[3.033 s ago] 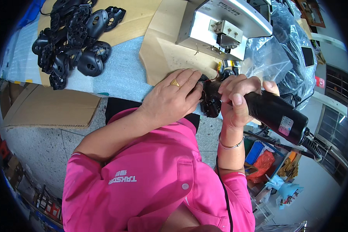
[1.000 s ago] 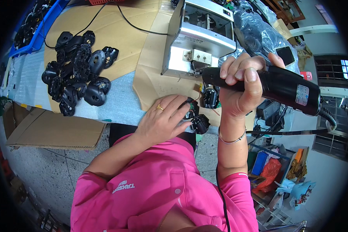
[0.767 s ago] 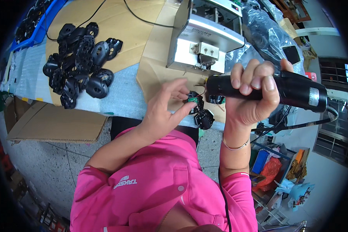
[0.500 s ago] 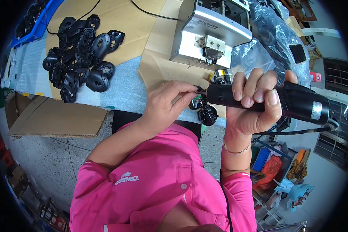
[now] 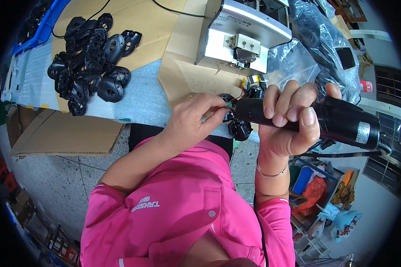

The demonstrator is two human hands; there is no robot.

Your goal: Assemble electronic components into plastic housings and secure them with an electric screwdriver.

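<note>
My right hand [image 5: 292,118] is wrapped around a thick black electric screwdriver [image 5: 348,124], which lies almost level with its front end pointing left. A cord leaves its rear end at the right. Close to the screwdriver's tip, the thumb and forefinger of my left hand [image 5: 187,116] are pinched together; what sits between them is too small to make out. Around the tip are a small green circuit board [image 5: 229,105] and a black plastic part [image 5: 240,131] at the table's near edge. The screwdriver's front end and my fingers partly cover them.
A silver machine [image 5: 214,51] stands behind my hands on a brown cardboard sheet [image 5: 178,58]. Several black plastic shells [image 5: 113,50] are heaped at the left, near a blue crate [image 5: 43,30]. Clear plastic bags [image 5: 294,58] and a dark flat rectangle [image 5: 344,58] lie at the right.
The screwdriver's front end has shifted slightly left. More of the green circuit board now shows by my left fingertips, and a thin red wire has come into sight behind it. Both grips stay alike.
</note>
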